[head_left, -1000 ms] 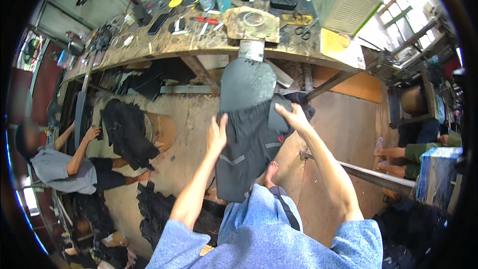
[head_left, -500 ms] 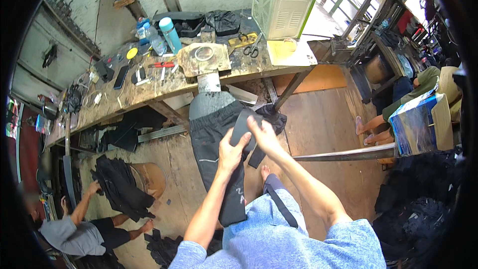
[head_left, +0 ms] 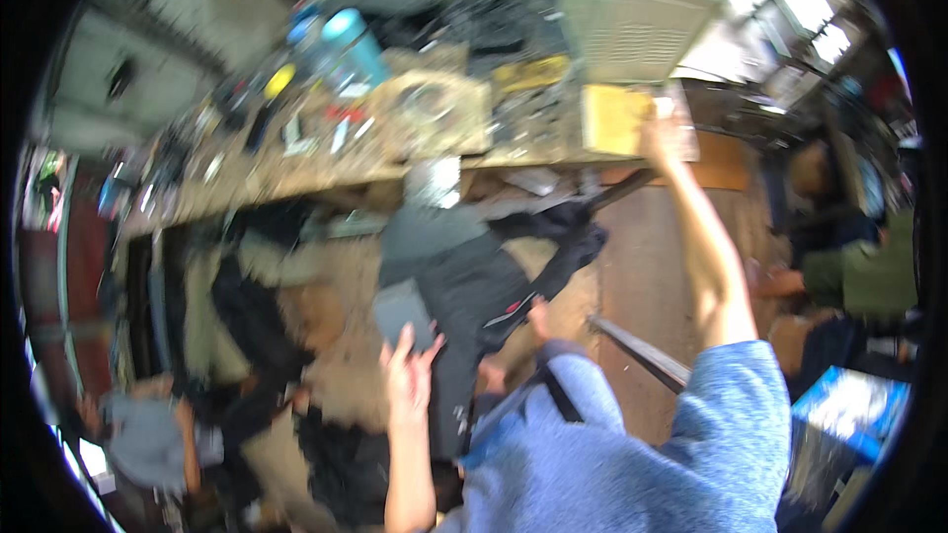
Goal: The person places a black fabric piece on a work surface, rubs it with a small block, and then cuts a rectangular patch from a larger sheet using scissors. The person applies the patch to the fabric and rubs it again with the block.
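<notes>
My left hand (head_left: 407,375) is closed on the lower edge of a flat dark-grey rectangular piece (head_left: 403,309), its material unclear. The piece is held over black trousers (head_left: 459,286), which drape over a grey padded board end (head_left: 434,222) jutting from the bench. My right hand (head_left: 668,133) reaches out to the bench's right end, at the edge of a yellow sheet (head_left: 617,118). A small pale thing shows by its fingertips. Blur hides whether those fingers grip it.
The cluttered wooden bench (head_left: 533,150) carries a turquoise bottle (head_left: 355,44), a stained square block (head_left: 434,114) and a pale box-shaped appliance (head_left: 642,15). A metal bar (head_left: 642,353) slants at right. Another person (head_left: 158,434) is at lower left, one more at right.
My right hand has let go of the grey piece and moved up and right to the yellow sheet. My left hand has lowered the piece leftward. The view has shifted and blurred.
</notes>
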`<state>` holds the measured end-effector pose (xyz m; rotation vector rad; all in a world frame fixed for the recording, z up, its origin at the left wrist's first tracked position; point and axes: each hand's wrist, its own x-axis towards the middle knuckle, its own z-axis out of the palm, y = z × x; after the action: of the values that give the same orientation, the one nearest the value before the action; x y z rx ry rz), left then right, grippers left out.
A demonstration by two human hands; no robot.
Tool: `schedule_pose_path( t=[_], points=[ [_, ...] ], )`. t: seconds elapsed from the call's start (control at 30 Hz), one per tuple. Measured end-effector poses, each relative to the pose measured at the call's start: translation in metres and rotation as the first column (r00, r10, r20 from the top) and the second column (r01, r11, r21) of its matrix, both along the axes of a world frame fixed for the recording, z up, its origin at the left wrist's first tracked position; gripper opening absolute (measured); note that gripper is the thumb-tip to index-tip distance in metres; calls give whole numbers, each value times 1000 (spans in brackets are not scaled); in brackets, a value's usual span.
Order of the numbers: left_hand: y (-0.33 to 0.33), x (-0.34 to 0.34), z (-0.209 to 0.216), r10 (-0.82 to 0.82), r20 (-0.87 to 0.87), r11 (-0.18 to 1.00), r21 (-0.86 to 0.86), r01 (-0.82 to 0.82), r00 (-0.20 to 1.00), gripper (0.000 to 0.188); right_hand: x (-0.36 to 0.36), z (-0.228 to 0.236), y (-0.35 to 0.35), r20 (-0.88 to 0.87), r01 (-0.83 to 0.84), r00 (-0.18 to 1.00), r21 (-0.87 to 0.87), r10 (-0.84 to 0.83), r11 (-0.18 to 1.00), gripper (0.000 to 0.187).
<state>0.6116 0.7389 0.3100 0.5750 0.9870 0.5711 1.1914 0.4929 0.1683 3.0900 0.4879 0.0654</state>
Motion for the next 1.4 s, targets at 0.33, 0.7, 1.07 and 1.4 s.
schedule_pose_path(
  t=[0.33, 0.7, 1.07, 1.4],
  points=[
    [0, 11, 43, 42, 158, 983, 168, -69, 987, 35, -65, 81, 30, 102, -116, 993, 813, 58, 571, 32],
    [15, -9, 65, 324, 738, 816, -534, 219, 592, 38, -333, 173, 134, -196, 185, 619, 977, 760, 102, 26],
    [40, -46, 81, -197, 511, 980, 106, 165, 837, 63, -426, 213, 125, -316, 303, 258, 924, 913, 234, 27],
    [33, -40, 102, -538, -215, 563, 628, 538, 815, 45, -438, 229, 127, -311, 462, -86, 829, 947, 314, 39]
  ],
)
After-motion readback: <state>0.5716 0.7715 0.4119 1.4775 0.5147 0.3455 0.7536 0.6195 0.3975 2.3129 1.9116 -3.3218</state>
